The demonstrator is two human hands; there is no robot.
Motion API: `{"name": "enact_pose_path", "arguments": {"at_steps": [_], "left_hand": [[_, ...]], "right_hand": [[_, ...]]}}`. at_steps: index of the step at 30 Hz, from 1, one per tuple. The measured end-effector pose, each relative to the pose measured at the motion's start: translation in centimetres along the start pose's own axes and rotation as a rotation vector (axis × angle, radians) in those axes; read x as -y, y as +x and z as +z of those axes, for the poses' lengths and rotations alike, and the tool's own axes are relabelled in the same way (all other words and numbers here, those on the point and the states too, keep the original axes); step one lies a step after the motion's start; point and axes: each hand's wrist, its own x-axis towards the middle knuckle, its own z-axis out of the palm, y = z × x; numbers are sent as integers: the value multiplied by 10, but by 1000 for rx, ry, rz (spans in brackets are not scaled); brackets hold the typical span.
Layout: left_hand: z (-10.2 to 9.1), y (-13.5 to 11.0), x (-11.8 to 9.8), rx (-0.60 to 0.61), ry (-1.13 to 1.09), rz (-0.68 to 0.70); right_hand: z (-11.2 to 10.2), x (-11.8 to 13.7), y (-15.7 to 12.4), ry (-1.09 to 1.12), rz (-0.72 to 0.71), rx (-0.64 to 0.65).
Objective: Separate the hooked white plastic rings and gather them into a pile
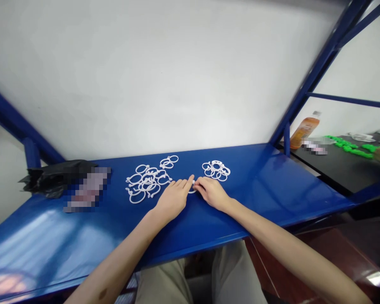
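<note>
Bottle point(304, 131), orange liquid inside, at right of frame; black bag point(58, 172), contents hidden, at left; loose rings point(148, 182) in piles about centre; one white ring point(192, 192), partly hidden, between the hands at centre, right hand point(214, 194) pinching it, left hand point(173, 197) alongside, fingers extended, grip indeterminable.

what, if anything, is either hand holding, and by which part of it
The right hand seems to pinch a white ring near its far side; whether the left hand also grips it cannot be told.
</note>
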Motion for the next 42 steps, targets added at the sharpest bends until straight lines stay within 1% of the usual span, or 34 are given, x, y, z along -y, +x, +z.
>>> {"name": "enact_pose_path", "arguments": {"at_steps": [9,13,18,20,22,24,27,29,31,33,36,37,39,42], "left_hand": [[0,0,-1,23,93,36],[-3,2,-5,38,84,9],[-10,6,-11,62,58,-110],[-11,7,-11,62,57,-153],[-9,7,-9,55,45,-181],[-6,6,-7,38,16,-199],[-1,6,-4,-14,-35,-213],[0,7,-2,-71,-53,-218],[-2,8,3,-135,-52,-244],[-7,8,10,-173,-14,-294],[-15,5,24,-136,114,-381],[-17,4,29,-107,153,-414],[-20,0,36,-39,205,-462],[-20,-3,42,21,221,-477]], "right_hand": [[0,1,-1,-77,-4,35],[0,3,0,-90,13,31],[-4,6,4,52,105,24],[-6,7,4,129,152,11],[-8,8,5,186,164,-17],[-10,9,5,201,114,-33],[-11,8,5,182,-25,-14],[-11,3,7,179,-62,-25],[-12,-5,9,157,-11,-98],[-17,-18,12,92,95,-224],[-29,-39,18,-74,254,-394],[-33,-45,19,-128,292,-421],[-39,-56,23,-216,341,-436],[-40,-65,26,-291,385,-396]]}}
